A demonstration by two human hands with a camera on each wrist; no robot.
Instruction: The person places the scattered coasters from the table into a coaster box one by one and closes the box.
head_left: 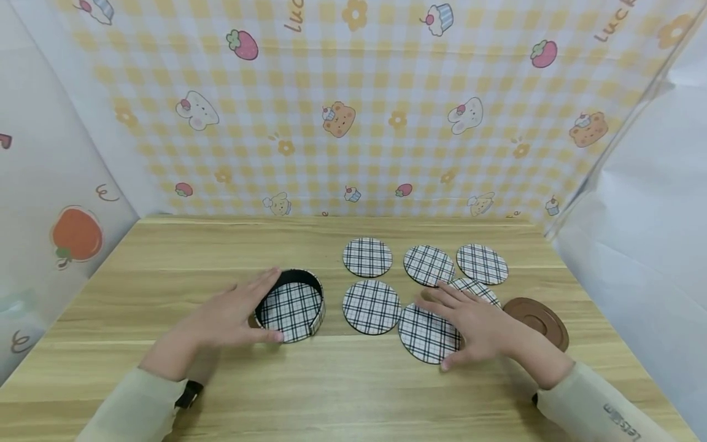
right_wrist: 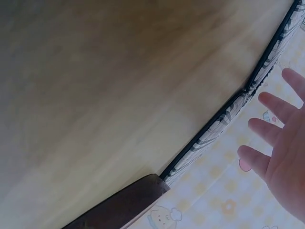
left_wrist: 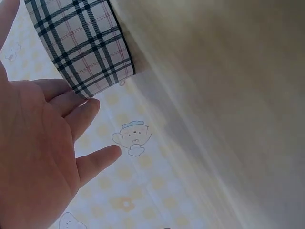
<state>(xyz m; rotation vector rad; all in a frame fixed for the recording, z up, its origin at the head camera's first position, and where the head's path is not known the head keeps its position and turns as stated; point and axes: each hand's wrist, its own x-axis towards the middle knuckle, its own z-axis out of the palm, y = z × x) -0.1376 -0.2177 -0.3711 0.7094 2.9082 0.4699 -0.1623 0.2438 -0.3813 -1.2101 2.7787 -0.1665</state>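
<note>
While both cream sleeves come in from the bottom corners of the head view, the left hand (head_left: pixel 221 320) lies in the lower left of centre on the wooden table (head_left: pixel 166 270), fingers straight and a little apart, thumb and fingertips against the plaid wall of the round holder (head_left: pixel 291 305); nothing is gripped; the left wrist view shows the same spread palm (left_wrist: pixel 33 157) beside the plaid band (left_wrist: pixel 83 45) of that holder at the upper left of its frame. Lower right of centre, the right hand (head_left: pixel 476 324) rests flat with fingers spread and straight, pressing on the near plaid coaster (head_left: pixel 426 334); a second coaster (head_left: pixel 479 288) shows partly from beneath its fingertips; in the right wrist view the fingers (right_wrist: pixel 279 136) hang apart at the right edge, above thin dark coaster edges (right_wrist: pixel 224 119) and a brown rim (right_wrist: pixel 124 205) at the bottom. That brown round lid (head_left: pixel 538 319) lies just right of the right wrist in the head view; a single coaster (head_left: pixel 371 306) sits between holder and right hand; farther back, three coasters stand in a row, left (head_left: pixel 367 257), middle (head_left: pixel 428 265) and right (head_left: pixel 482 264); behind the table rises a yellow checked backdrop (head_left: pixel 353 123) with bears and strawberries.
</note>
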